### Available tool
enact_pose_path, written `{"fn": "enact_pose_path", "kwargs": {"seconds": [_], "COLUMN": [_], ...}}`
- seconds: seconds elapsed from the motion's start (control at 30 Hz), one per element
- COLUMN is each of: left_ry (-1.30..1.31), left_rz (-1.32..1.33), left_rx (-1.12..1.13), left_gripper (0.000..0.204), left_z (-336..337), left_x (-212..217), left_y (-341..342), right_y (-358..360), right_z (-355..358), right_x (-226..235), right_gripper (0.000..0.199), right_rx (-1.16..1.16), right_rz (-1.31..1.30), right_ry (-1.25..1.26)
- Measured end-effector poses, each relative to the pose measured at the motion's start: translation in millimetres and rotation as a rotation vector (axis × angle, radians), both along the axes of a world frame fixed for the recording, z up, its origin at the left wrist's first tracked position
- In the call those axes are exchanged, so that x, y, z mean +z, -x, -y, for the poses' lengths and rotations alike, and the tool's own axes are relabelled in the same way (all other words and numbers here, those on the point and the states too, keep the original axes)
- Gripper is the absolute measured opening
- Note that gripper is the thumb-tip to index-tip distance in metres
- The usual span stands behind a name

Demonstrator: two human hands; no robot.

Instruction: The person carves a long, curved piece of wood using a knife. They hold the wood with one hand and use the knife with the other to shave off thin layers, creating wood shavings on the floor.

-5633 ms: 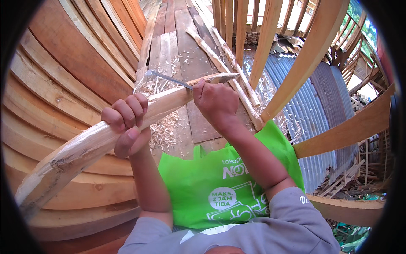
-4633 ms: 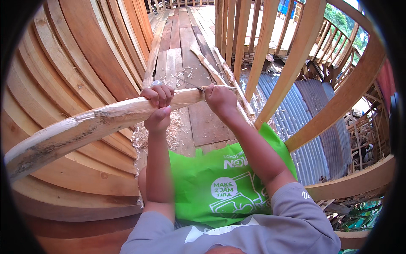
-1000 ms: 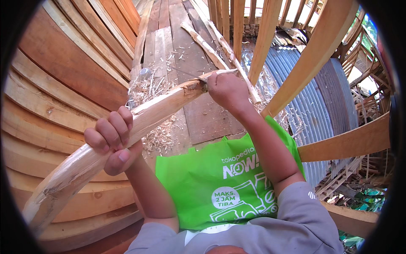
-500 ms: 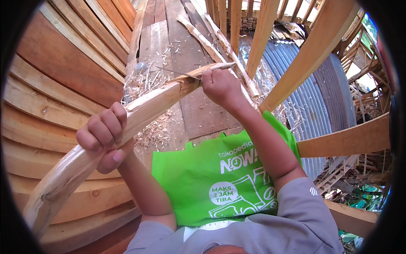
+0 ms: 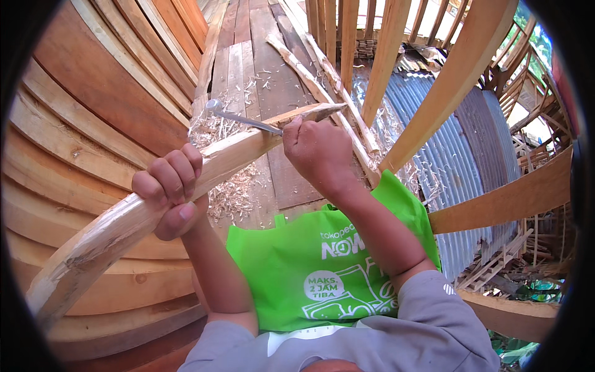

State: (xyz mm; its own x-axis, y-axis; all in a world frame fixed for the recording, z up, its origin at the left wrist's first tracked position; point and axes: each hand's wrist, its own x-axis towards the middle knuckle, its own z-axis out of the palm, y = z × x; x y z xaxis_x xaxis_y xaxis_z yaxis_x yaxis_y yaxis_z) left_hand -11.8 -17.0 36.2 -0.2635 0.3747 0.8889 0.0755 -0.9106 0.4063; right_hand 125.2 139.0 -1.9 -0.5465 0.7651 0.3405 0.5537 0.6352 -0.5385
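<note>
A long peeled branch (image 5: 232,162) slants from the lower left up to the centre, its far end shaved to a pale taper. Around its middle the fingers of my left hand (image 5: 171,191) are wrapped. Near the tapered end, my right hand (image 5: 319,152) is closed on a knife, whose handle the fist hides. Its narrow metal blade (image 5: 251,121) lies across the top of the branch and points left. Over my lap spreads a green bag (image 5: 291,254) with white print, beneath both forearms.
Curved wooden planks (image 5: 93,149) wall the left side. Pale shavings (image 5: 232,195) litter the plank floor (image 5: 288,170). Two more peeled branches (image 5: 304,73) lie farther ahead. Upright timbers (image 5: 449,80) stand on the right, before corrugated metal sheets (image 5: 434,136).
The knife has slid back toward me along the branch, and its blade now shows broader. My left hand and the branch have shifted slightly within the view.
</note>
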Motion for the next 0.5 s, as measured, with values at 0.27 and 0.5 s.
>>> {"fn": "enact_pose_path", "kwargs": {"seconds": [0.27, 0.5], "left_ry": [-0.013, -0.011], "left_rz": [-0.013, -0.008], "left_rx": [0.03, 0.044], "left_gripper": [0.028, 0.029], "left_z": [-1.3, -0.3], "left_x": [-0.4, -0.8], "left_y": [-1.5, -2.1], "right_y": [2.8, 3.6], "right_z": [10.8, 12.3], "right_x": [14.5, 16.4], "right_gripper": [0.054, 0.055], "right_rx": [0.055, -0.009], "right_rz": [-0.023, -0.057], "right_ry": [-0.014, -0.022]}}
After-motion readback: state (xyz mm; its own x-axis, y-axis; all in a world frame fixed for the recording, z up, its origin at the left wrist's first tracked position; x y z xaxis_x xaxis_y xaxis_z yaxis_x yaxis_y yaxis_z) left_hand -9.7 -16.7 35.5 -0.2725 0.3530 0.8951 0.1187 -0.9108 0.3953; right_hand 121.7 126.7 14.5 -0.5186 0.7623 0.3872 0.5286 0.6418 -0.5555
